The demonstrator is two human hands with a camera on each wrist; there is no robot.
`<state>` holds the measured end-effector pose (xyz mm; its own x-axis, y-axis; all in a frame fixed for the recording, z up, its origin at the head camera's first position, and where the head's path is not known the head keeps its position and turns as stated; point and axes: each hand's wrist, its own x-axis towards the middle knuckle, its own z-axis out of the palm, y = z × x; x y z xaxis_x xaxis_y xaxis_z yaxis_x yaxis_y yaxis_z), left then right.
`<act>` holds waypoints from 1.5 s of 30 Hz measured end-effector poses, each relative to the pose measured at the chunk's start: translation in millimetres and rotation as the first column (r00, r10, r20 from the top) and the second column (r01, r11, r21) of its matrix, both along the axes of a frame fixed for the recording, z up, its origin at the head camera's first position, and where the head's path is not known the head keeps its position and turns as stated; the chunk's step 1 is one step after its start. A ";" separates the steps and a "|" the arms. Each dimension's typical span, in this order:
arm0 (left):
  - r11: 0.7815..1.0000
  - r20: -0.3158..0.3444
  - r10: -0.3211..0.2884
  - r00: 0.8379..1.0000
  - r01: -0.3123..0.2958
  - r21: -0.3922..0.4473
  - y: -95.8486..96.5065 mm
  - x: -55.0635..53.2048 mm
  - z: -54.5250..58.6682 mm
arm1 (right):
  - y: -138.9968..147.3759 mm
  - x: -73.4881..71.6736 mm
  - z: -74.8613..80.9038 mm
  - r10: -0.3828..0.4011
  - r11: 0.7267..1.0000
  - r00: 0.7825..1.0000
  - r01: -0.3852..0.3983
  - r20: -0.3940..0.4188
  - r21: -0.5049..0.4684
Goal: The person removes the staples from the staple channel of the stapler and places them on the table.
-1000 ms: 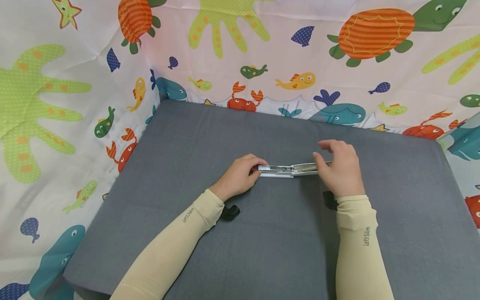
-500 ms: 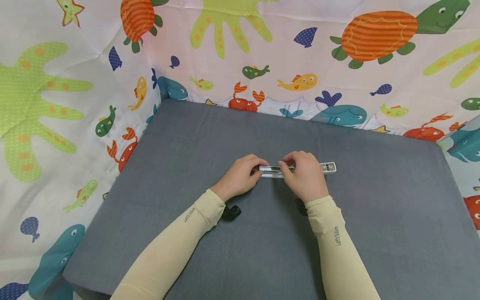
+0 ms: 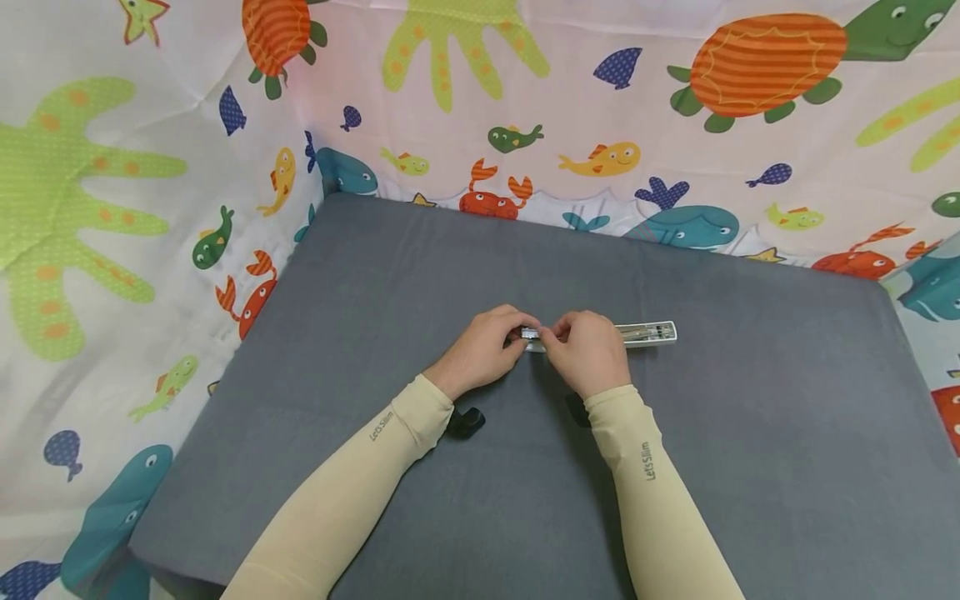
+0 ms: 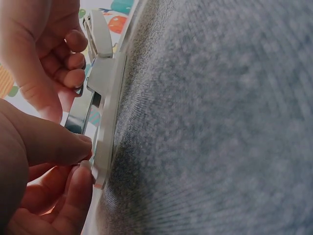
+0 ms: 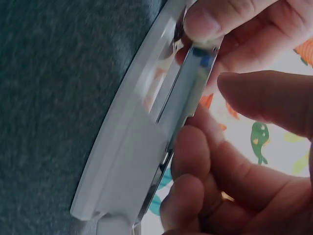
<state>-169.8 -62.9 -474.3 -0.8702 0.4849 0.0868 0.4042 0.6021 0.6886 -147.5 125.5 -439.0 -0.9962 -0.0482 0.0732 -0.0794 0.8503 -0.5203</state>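
A white and grey stapler (image 3: pixel 651 334) with a shiny metal magazine (image 5: pixel 188 83) rests on the grey surface, its top cover swung far back to the right. At the magazine's left end, my left hand (image 3: pixel 483 350) pinches the stapler between thumb and fingers. My right hand (image 3: pixel 592 354) is just beside it, over the middle of the stapler. Its bent fingers (image 5: pixel 190 152) are against or very close to the magazine's side, while the thumb stands apart from them in the right wrist view. No object shows between that thumb and the fingers.
Grey cloth covers the table (image 3: pixel 420 267). A curtain (image 3: pixel 442 158) printed with sea animals closes off the back and left side. Dark wrist mounts (image 3: pixel 467 422) hang under the forearms near the cloth.
My right hand has moved left from the raised cover to the magazine, close to my left hand. The cover now lies flatter, pointing right. My left hand keeps its grip.
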 end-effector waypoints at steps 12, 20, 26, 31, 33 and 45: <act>1.000 -0.003 -0.007 1.000 0.007 -0.001 0.5 0.0 -0.7 | -8.1 2.5 -3.9 -0.033 0.999 0.997 0.034 -0.072 0.018; 1.000 -0.006 0.002 1.000 -0.002 0.004 -1.1 -1.2 -0.1 | -12.6 1.6 -4.1 -0.040 0.999 0.995 0.042 -0.092 0.024; 1.000 -0.006 0.001 1.000 -0.001 0.002 -0.4 -0.5 -0.5 | -13.3 3.0 -3.3 -0.067 0.998 0.997 0.068 -0.044 0.015; 1.000 -0.008 0.002 1.000 -0.001 0.007 -0.6 0.0 -1.2 | -13.9 4.0 -2.7 -0.079 0.997 0.997 0.079 -0.023 0.003; 1.000 -0.009 0.002 1.000 -0.001 0.010 -0.6 0.2 -0.9 | -13.8 4.1 -2.2 -0.079 0.997 0.997 0.079 -0.019 0.000; 1.000 -0.017 -0.003 1.000 0.003 0.006 -0.1 -0.8 -0.9 | -13.7 4.1 -0.7 -0.081 0.997 0.997 0.080 -0.007 -0.012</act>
